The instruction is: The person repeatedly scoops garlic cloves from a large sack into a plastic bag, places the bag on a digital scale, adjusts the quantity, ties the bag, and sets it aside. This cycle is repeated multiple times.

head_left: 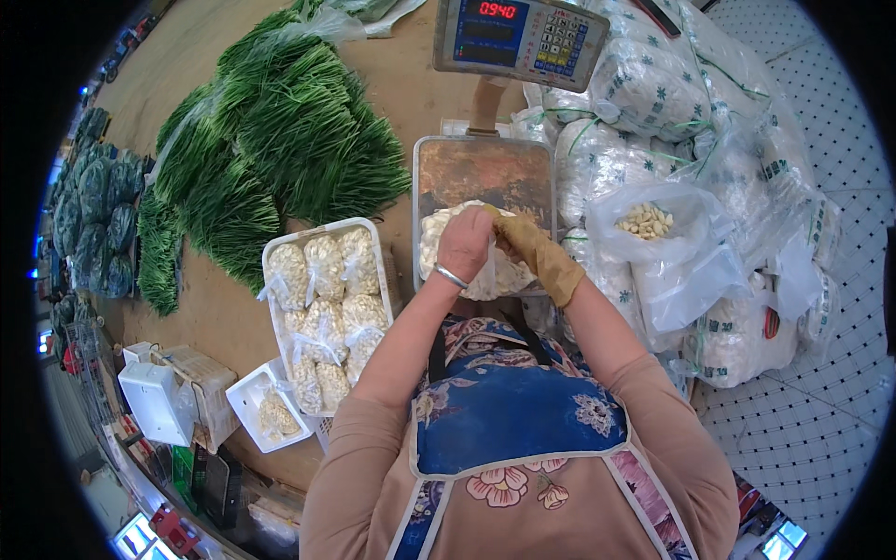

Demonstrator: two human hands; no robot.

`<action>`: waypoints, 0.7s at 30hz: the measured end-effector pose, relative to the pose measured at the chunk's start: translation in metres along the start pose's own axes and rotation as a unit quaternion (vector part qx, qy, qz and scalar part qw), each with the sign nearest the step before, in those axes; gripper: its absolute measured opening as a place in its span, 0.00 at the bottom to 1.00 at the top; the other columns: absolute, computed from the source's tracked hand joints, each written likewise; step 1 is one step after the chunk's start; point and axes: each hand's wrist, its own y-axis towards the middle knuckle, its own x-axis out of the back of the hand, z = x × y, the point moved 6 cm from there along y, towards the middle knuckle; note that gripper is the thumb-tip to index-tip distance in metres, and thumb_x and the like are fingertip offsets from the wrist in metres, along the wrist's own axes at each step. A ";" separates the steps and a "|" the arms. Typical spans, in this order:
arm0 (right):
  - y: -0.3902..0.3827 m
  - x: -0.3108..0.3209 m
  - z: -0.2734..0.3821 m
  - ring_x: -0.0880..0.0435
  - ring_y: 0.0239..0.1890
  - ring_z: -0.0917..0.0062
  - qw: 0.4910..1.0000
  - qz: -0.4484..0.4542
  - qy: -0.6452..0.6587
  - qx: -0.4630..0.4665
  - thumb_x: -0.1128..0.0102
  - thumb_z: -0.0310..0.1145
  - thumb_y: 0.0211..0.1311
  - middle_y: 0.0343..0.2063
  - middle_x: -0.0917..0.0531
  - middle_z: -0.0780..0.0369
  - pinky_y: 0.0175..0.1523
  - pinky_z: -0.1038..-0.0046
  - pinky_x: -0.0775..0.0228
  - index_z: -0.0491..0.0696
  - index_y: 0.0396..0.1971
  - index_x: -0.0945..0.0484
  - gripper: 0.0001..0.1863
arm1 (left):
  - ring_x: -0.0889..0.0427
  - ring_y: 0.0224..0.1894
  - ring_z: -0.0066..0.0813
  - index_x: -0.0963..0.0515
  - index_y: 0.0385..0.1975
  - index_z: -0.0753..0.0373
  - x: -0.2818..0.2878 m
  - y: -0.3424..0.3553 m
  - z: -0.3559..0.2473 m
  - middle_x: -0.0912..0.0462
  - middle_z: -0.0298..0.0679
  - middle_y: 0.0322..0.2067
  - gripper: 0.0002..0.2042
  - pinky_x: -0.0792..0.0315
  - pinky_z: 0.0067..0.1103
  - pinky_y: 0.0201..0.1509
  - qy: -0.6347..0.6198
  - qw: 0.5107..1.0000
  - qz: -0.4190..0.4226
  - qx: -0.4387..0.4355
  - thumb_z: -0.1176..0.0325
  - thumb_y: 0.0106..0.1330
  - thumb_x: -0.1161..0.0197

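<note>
On the rusty pan of the scale (483,168) sits a clear plastic bag (505,278) full of pale pieces that look like peeled garlic cloves. Both hands meet at the top of this bag. My left hand (464,243) is bare, with a silver bangle at the wrist, and its fingers are closed on the bag's gathered mouth. Wearing a tan glove, my right hand (537,257) pinches the same spot from the other side. The fingertips partly hide each other. Above the pan stands the scale's display (518,42), lit in red.
Left of the scale, a white basket (271,322) holds several tied bags of cloves. Beside it is a white foam box (245,408) with loose cloves. Green stalks (289,121) are heaped behind. Large wrapped sacks (644,89) and an open bag of cloves (646,222) crowd the right.
</note>
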 end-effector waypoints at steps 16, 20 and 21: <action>0.056 0.049 -0.014 0.28 0.27 0.67 0.904 -0.254 -0.299 0.167 0.52 0.43 0.51 0.22 0.25 0.55 0.35 0.68 0.39 0.43 0.22 0.26 0.16 | 0.28 0.18 0.36 0.32 0.14 0.60 -0.005 -0.117 0.001 0.31 0.40 0.13 0.05 0.34 0.27 0.19 0.047 0.968 0.240 0.054 0.70 0.49 0.48; 0.092 0.065 -0.039 0.25 0.31 0.61 0.908 -0.299 -0.242 0.166 0.53 0.43 0.51 0.25 0.23 0.52 0.37 0.65 0.38 0.43 0.23 0.26 0.17 | 0.28 0.18 0.38 0.32 0.14 0.61 -0.007 -0.121 0.001 0.31 0.39 0.13 0.05 0.33 0.28 0.21 0.050 0.959 0.272 0.064 0.71 0.48 0.49; 0.096 0.065 -0.044 0.26 0.31 0.62 0.927 -0.279 -0.210 0.138 0.53 0.43 0.51 0.25 0.23 0.53 0.37 0.65 0.38 0.43 0.24 0.26 0.17 | 0.27 0.18 0.38 0.32 0.14 0.61 -0.005 -0.123 0.000 0.31 0.40 0.14 0.05 0.33 0.28 0.21 0.049 0.959 0.268 0.070 0.71 0.48 0.49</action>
